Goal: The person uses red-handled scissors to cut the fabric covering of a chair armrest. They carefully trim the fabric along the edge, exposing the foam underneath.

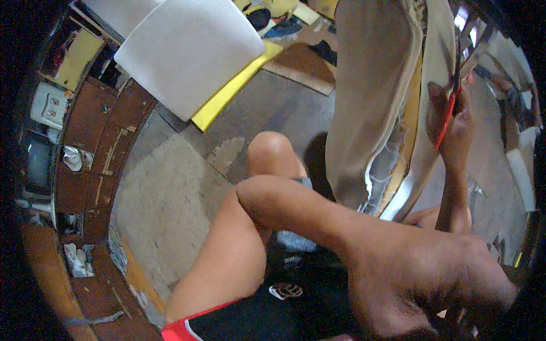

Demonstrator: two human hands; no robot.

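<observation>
On the right stands a beige upholstered furniture piece (372,85), tall and padded. Its cover gapes along one side, baring a wooden frame edge (408,122) and loose pale lining. At that piece's far right edge my right hand (462,122) is closed around a slim red-handled tool (447,120) with a dark upper end. The tool's exact kind does not show clearly. My left forearm bends across to the right, over my lap. Close to the camera at lower right looms my left hand (443,273), back and wrist showing, fingers mostly hidden.
White padded panels (193,51) and a yellow foam strip (230,91) lie ahead. A brown board (304,65) rests on the grey floor (244,122). Brown wooden furniture (85,136) with odds and ends lines the left. Scraps and fabric (509,85) lie far right.
</observation>
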